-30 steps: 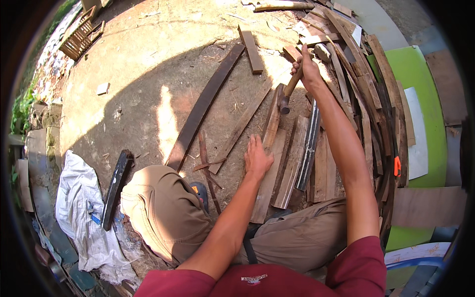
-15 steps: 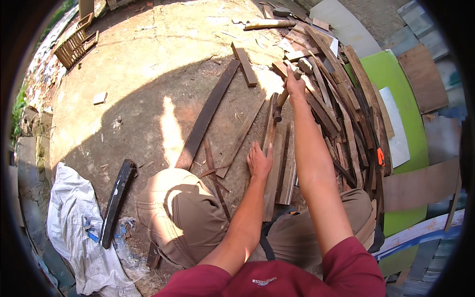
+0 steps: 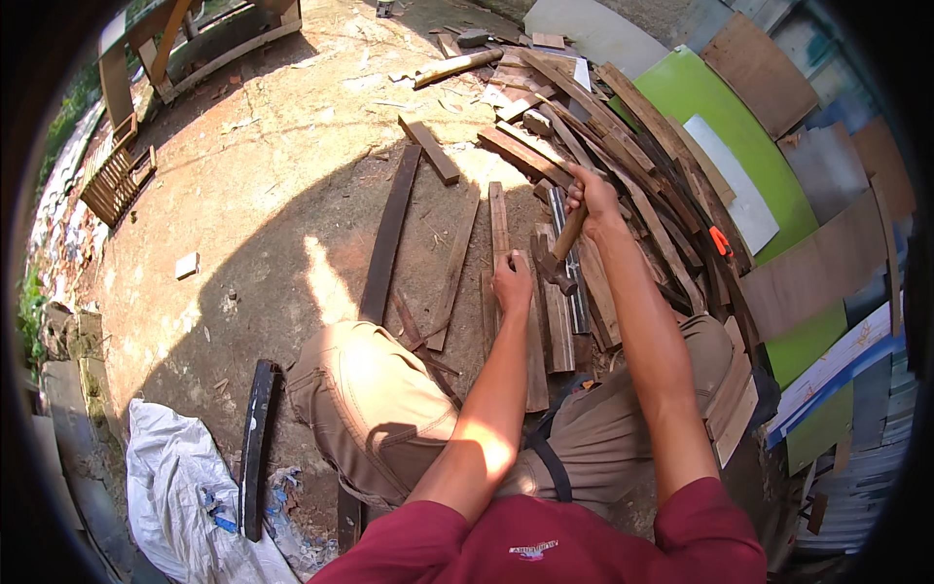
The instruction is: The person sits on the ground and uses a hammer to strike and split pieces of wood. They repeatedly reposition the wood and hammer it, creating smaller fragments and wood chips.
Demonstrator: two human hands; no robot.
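Hammer, brown handle, dark metal head, narrow brown wood strip

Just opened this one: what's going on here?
A seated or crouching person in brown trousers and a dark red shirt is handling scrap wood. The right hand grips a wooden-handled hammer with a metal head, its head right of the left hand. That left hand is at a narrow brown wooden strip; how firmly it holds it is unclear. A long dark brown plank lies further left, and a jumbled pile of brown boards to the right.
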